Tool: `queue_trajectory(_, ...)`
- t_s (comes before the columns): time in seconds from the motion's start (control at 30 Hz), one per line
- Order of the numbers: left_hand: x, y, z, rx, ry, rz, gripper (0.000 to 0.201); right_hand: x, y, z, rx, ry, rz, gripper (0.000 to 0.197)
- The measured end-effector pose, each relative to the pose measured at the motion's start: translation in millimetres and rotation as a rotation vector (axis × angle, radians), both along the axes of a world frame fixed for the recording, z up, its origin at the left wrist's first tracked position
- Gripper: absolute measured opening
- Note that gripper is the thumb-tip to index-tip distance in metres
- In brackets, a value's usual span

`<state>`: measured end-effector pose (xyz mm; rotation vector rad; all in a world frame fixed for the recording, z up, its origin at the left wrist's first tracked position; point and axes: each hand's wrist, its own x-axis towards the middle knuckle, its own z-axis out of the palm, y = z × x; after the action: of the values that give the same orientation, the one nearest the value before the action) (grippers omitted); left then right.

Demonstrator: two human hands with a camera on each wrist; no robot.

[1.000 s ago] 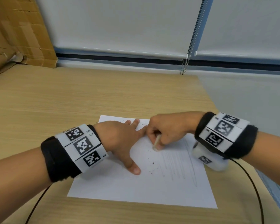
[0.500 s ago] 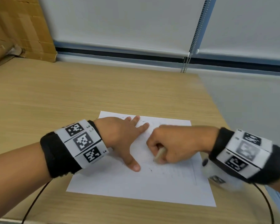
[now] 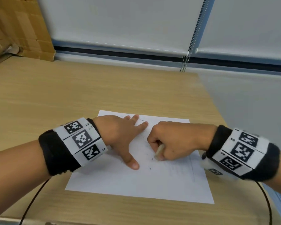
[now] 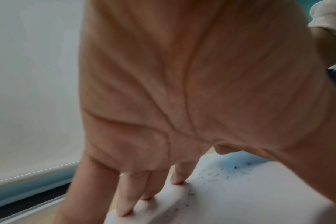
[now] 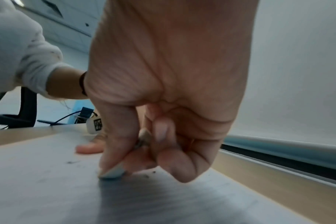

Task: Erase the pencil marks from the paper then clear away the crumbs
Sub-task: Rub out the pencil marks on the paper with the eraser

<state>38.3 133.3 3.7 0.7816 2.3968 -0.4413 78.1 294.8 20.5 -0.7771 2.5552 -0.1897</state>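
One paper (image 3: 136, 181) on tabletop (image 3: 71, 95). Left hand (image 3: 120, 137) flat, fingers spread, pressing it. Right hand (image 3: 173, 140) clenched round one eraser (image 3: 158, 152), tip touching paper. Crumbs (image 4: 217, 175) scattered.

I am sitting at a light wooden desk (image 3: 104, 88) that is running up against a window. Pale roller blinds (image 3: 120, 21) are hanging down over it, and a beaded cord (image 3: 193, 33) is dangling between them. A flattened cardboard sheet (image 3: 18, 26) is leaning in the far left corner. Soft, even light is falling over everything.
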Motion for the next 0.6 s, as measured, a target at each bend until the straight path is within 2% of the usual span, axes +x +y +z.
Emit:
queue_trajectory(0.13, 0.1, 0.9, -0.2, -0.013, 0.000, 0.001, 0.137, 16.2, -0.9, -0.9, 0.048, -0.086, 0.079, 0.011)
queue_trajectory(0.3, -0.8, 0.4, -0.6, -0.011, -0.010, 0.009, 0.137, 4.7, 1.3, 1.8, 0.025, 0.015, -0.001, 0.018)
queue_trajectory(0.43, -0.6, 0.4, -0.4, -0.012, -0.013, 0.007, 0.138, 18.9, -1.7, 2.0, 0.039, -0.139, 0.043, 0.009)
queue_trajectory(0.6, 0.6, -2.1, 0.3, -0.012, -0.006, 0.006, 0.136, 7.2, 11.8, 2.0, -0.002, 0.125, -0.122, 0.014)
